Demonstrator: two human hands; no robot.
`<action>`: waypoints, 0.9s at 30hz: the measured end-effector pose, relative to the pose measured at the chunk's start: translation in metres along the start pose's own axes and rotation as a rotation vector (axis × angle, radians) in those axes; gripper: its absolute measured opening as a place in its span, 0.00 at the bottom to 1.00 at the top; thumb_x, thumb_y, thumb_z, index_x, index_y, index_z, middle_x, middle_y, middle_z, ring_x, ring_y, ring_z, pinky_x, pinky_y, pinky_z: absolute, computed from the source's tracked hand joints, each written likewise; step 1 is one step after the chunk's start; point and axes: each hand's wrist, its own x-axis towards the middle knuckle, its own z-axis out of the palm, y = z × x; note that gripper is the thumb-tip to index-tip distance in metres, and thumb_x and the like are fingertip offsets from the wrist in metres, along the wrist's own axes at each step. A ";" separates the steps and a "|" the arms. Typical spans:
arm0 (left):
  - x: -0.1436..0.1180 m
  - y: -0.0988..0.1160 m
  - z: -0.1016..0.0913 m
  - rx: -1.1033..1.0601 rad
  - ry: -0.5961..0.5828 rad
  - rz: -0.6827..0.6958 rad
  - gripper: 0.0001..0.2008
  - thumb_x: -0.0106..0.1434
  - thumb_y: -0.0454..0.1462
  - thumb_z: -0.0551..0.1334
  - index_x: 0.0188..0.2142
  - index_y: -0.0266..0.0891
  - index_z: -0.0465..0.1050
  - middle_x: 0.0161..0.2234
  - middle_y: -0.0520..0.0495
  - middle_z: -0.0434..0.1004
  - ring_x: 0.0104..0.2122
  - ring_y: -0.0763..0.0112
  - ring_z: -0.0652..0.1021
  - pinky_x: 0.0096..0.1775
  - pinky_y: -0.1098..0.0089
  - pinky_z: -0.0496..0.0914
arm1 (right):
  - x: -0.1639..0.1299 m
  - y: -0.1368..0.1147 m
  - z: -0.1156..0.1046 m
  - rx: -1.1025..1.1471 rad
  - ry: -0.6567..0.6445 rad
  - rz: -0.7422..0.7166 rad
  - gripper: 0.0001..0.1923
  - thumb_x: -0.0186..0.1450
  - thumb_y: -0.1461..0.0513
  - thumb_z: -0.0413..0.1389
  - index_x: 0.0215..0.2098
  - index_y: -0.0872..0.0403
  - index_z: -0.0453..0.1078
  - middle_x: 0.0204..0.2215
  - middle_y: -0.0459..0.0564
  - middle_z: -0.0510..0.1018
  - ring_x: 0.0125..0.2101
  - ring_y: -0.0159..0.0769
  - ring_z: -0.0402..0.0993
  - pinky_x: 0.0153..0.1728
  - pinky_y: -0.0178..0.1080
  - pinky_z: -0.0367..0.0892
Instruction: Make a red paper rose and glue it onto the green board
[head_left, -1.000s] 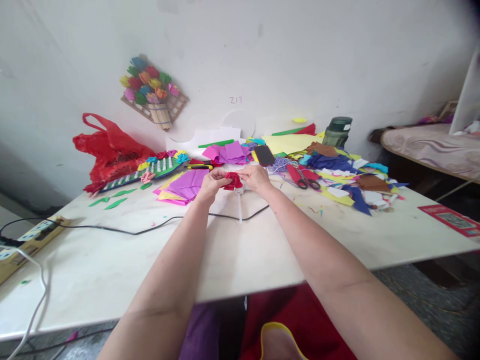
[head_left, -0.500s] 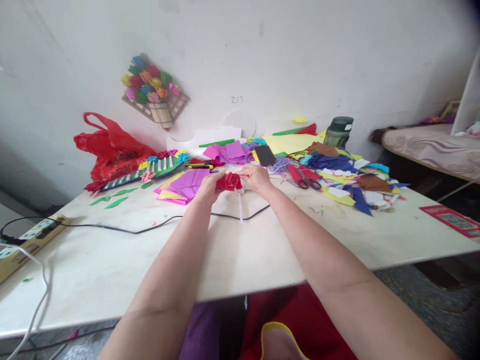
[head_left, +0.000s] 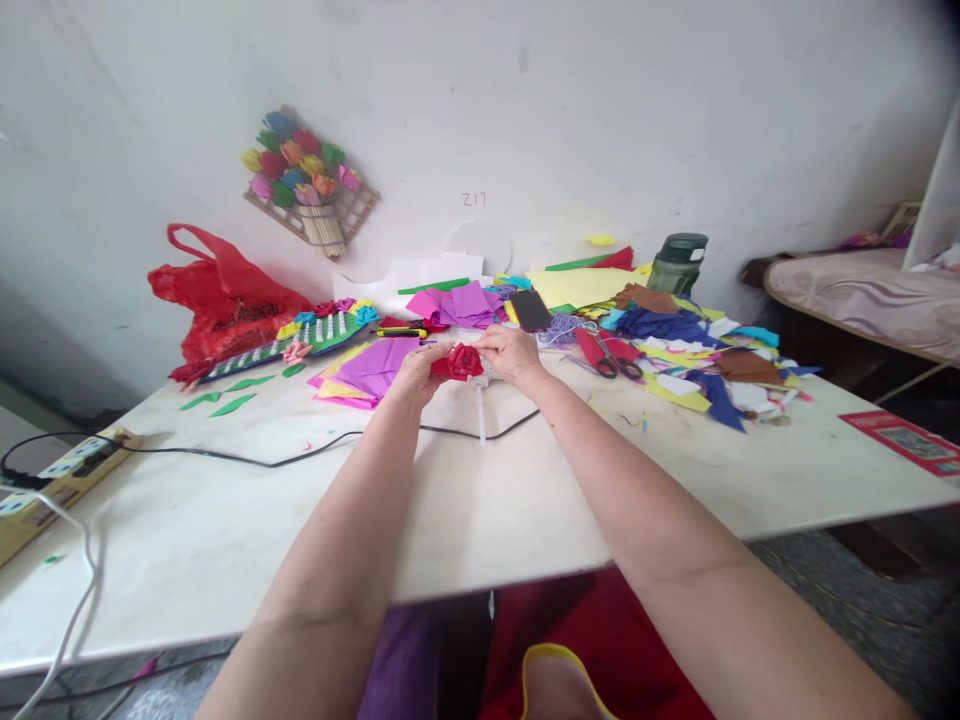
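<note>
A red crepe-paper flower (head_left: 462, 362) is held above the middle of the table, between my two hands. My left hand (head_left: 421, 372) is closed around its left side, with a strip of red paper by the fingers. From the right, my right hand (head_left: 513, 353) pinches at the flower's upper edge; the fingertips are partly hidden. Just beneath lies what looks like a glue gun with a whitish glue stick (head_left: 481, 418) poking toward me, mostly covered by the flower and hand. Left of my hands rests a stack of purple and yellow paper (head_left: 371, 370).
Scissors (head_left: 616, 366) lie right of my hands, before a heap of paper scraps (head_left: 694, 355). A black cord (head_left: 277, 464) crosses the table from a power strip (head_left: 67, 490). A phone (head_left: 530, 311), bottle (head_left: 677, 264), green leaves (head_left: 234, 405) and red bag (head_left: 225, 300) stand farther out.
My hands and the red flower have barely shifted; the flower is turned very slightly. Everything else on the table stays in place.
</note>
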 end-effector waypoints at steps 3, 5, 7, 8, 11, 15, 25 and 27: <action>-0.001 0.001 -0.001 0.000 -0.060 -0.026 0.04 0.51 0.32 0.64 0.28 0.32 0.74 0.26 0.46 0.76 0.26 0.69 0.76 0.28 0.69 0.72 | 0.000 -0.001 -0.001 0.009 0.005 -0.011 0.11 0.60 0.65 0.56 0.36 0.46 0.79 0.37 0.44 0.81 0.37 0.34 0.75 0.34 0.34 0.65; -0.001 0.001 -0.001 -0.002 -0.090 -0.042 0.03 0.52 0.32 0.64 0.28 0.32 0.74 0.26 0.46 0.76 0.26 0.69 0.76 0.28 0.69 0.72 | 0.000 -0.001 -0.001 0.020 0.011 -0.023 0.11 0.60 0.65 0.56 0.36 0.46 0.79 0.37 0.44 0.81 0.37 0.34 0.75 0.34 0.34 0.65; -0.002 0.001 0.000 -0.005 -0.097 -0.052 0.03 0.53 0.32 0.63 0.28 0.33 0.73 0.26 0.46 0.75 0.26 0.70 0.75 0.28 0.69 0.72 | 0.000 -0.001 0.000 0.031 0.022 -0.038 0.11 0.60 0.65 0.56 0.35 0.47 0.79 0.37 0.44 0.81 0.37 0.34 0.75 0.34 0.34 0.65; -0.002 0.001 0.001 -0.007 -0.093 -0.053 0.02 0.53 0.32 0.63 0.28 0.33 0.73 0.26 0.46 0.75 0.26 0.70 0.75 0.28 0.70 0.72 | 0.000 0.000 0.000 0.035 0.030 -0.046 0.11 0.60 0.65 0.56 0.34 0.47 0.79 0.36 0.44 0.81 0.37 0.34 0.75 0.34 0.34 0.65; -0.004 0.002 0.003 0.003 -0.088 -0.056 0.02 0.54 0.31 0.62 0.27 0.32 0.73 0.25 0.47 0.75 0.26 0.71 0.75 0.28 0.70 0.72 | 0.000 0.000 0.001 0.039 0.056 -0.061 0.11 0.60 0.65 0.56 0.33 0.47 0.79 0.35 0.44 0.81 0.36 0.33 0.75 0.33 0.33 0.65; -0.004 0.003 0.003 0.019 -0.099 -0.049 0.02 0.53 0.29 0.62 0.26 0.32 0.73 0.24 0.47 0.74 0.24 0.71 0.75 0.27 0.71 0.71 | 0.000 0.000 0.002 0.019 0.057 -0.069 0.11 0.59 0.66 0.56 0.33 0.48 0.80 0.35 0.45 0.81 0.36 0.34 0.75 0.33 0.34 0.65; -0.006 0.005 0.003 -0.024 -0.110 -0.070 0.01 0.52 0.30 0.63 0.26 0.33 0.71 0.23 0.48 0.74 0.23 0.72 0.75 0.27 0.72 0.71 | 0.001 0.000 0.002 -0.001 0.049 -0.118 0.12 0.59 0.68 0.54 0.32 0.49 0.80 0.35 0.47 0.80 0.38 0.34 0.73 0.36 0.34 0.65; -0.008 0.007 0.002 -0.034 -0.151 -0.069 0.04 0.52 0.34 0.64 0.27 0.33 0.71 0.24 0.47 0.75 0.24 0.71 0.76 0.28 0.71 0.72 | 0.001 0.000 0.002 0.002 0.052 -0.112 0.12 0.60 0.68 0.54 0.33 0.49 0.79 0.36 0.47 0.80 0.38 0.34 0.73 0.36 0.33 0.64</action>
